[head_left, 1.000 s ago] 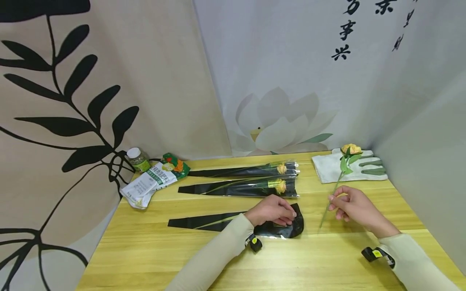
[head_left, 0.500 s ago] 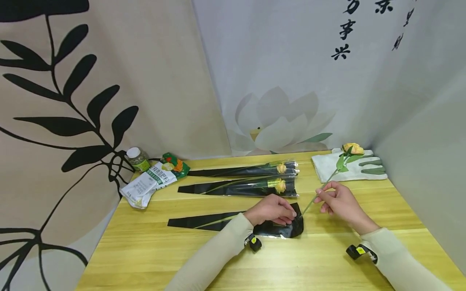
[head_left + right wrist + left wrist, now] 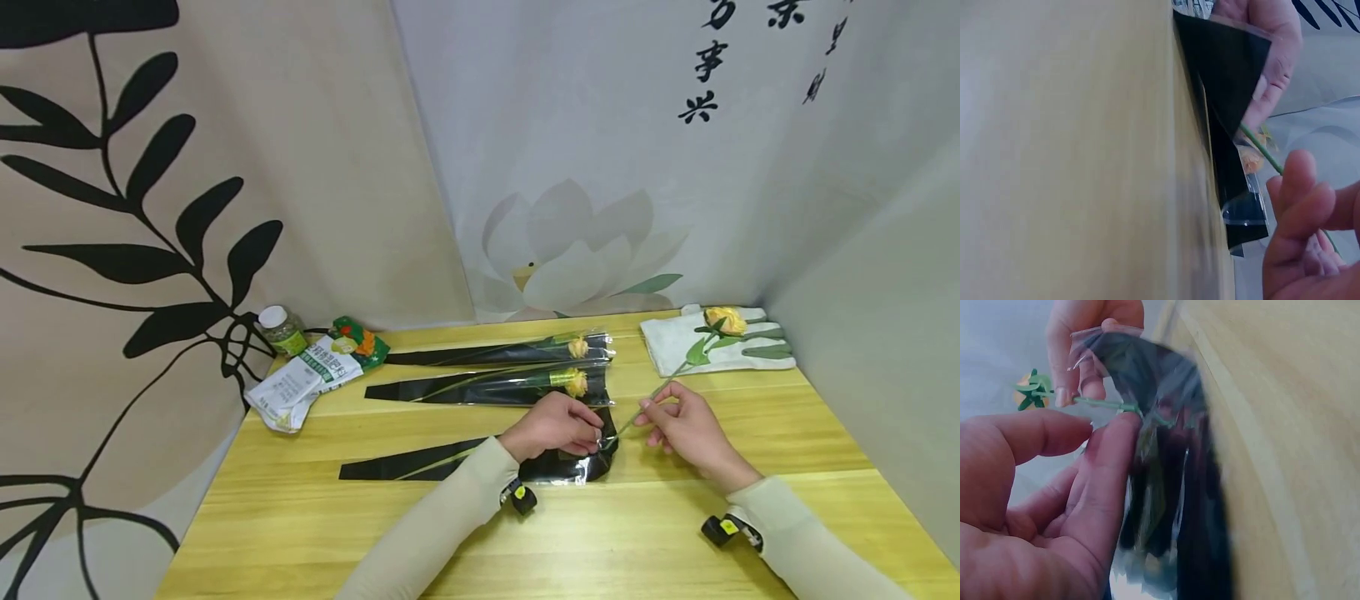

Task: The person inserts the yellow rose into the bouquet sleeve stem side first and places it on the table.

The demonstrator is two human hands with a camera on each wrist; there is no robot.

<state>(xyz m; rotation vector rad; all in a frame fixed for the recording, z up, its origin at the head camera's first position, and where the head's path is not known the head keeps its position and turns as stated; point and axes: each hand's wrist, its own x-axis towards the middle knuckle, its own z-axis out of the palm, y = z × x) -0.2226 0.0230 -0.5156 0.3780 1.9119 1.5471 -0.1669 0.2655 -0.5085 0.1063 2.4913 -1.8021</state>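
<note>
My right hand (image 3: pixel 690 432) pinches the green stem of a yellow artificial rose (image 3: pixel 724 321) between thumb and fingers. The bloom points away to the back right, over a glove. At the open mouth of a black flower sleeve (image 3: pixel 600 472) with a clear front, the stem's lower end sits among the film; the left wrist view shows the stem (image 3: pixel 1100 403) crossing to the sleeve's edge. My left hand (image 3: pixel 553 427) holds that clear film at the mouth, thumb and fingers at its edge. In the right wrist view the sleeve's black back (image 3: pixel 1225 69) stands raised.
Behind lie two filled sleeves, the nearer (image 3: pixel 480 387) and the farther (image 3: pixel 480 353), each with a yellow rose. A white-and-green glove (image 3: pixel 667 343) lies at back right. A printed pouch (image 3: pixel 307 379) and a white-capped jar (image 3: pixel 283 332) stand at back left on the wooden table (image 3: pixel 600 550).
My right hand has moved left with the rose, bringing its stem end from the bare table to the sleeve's mouth. My left hand stays at the film, shifting slightly with the sleeve.
</note>
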